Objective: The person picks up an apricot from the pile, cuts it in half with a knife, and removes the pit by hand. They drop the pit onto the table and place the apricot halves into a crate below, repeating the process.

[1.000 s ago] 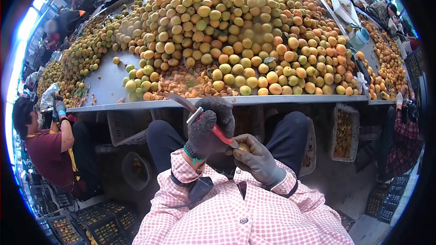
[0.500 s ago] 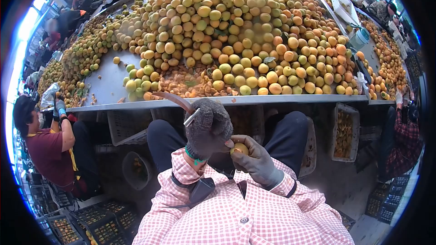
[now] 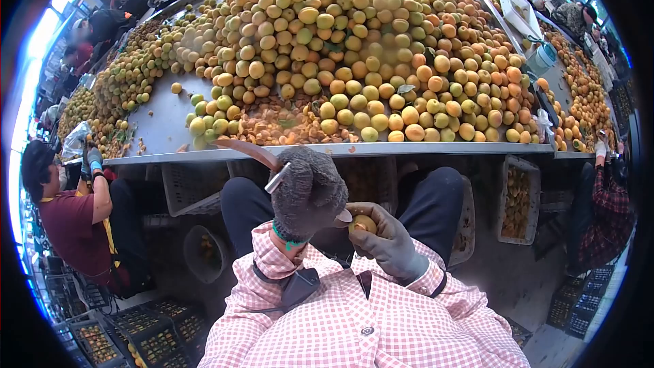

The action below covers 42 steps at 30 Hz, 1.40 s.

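My left hand (image 3: 310, 191), in a dark knitted glove, is closed around a knife (image 3: 248, 152). The knife's long, curved, reddish-brown end sticks out to the left, beside a short metal piece. A small flat tip (image 3: 344, 217) shows at the lower right of this glove, close to the fruit; I cannot tell whether it touches. In a grey glove, my right hand (image 3: 392, 245) grips a yellow-green apricot (image 3: 363, 225) between thumb and fingers. A darker patch or cut shows on the apricot's near side. Both hands are above my lap, below the table edge.
A big heap of apricots (image 3: 327, 48) covers the metal table (image 3: 163, 112), with split pieces (image 3: 279, 123) near its front edge. Under it stand crates (image 3: 518, 201) and a bucket (image 3: 206, 254). A co-worker (image 3: 75, 225) sits at the left, another (image 3: 606, 197) at the right.
My left hand has tilted slightly, and the knife's curved end has swung a little left. The apricot in my right hand has shifted slightly and shows more of its near side.
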Each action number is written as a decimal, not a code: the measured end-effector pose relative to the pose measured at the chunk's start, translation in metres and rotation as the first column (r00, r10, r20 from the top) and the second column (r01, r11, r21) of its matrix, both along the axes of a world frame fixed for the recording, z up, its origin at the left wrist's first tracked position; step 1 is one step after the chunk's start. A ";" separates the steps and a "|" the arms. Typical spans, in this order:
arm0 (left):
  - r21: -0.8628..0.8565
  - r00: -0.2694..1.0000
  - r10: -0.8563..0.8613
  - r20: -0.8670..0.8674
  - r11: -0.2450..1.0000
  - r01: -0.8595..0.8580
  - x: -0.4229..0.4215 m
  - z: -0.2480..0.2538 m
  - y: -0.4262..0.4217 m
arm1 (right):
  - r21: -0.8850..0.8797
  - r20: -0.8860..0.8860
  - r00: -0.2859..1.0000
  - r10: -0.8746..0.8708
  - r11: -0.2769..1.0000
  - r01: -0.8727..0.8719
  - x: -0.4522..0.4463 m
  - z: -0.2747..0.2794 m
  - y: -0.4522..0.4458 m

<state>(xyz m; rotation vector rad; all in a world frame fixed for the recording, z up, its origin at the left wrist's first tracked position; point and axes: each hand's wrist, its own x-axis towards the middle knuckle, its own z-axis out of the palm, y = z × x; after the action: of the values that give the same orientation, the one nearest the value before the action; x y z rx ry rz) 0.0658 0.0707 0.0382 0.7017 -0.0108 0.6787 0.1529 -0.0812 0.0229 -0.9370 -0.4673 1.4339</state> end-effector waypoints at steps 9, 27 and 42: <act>0.004 0.999 0.034 0.023 0.999 -0.034 -0.001 -0.003 -0.007 | 0.041 -0.107 0.994 -0.008 0.999 0.012 -0.005 -0.005 -0.005; 0.063 0.956 0.003 -0.293 0.998 0.017 0.013 -0.003 -0.021 | -0.049 0.212 0.977 0.006 0.999 0.005 0.000 -0.016 -0.006; -0.195 0.996 0.065 -0.063 0.978 -0.076 0.011 0.015 -0.017 | 0.498 0.584 0.718 -0.378 0.866 0.051 -0.009 -0.024 0.009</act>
<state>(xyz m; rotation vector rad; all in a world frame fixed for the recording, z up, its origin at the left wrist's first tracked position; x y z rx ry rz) 0.0765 0.0541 0.0532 0.5312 0.1321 0.7171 0.1437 -0.0724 -0.0014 -1.0619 -1.1371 0.6661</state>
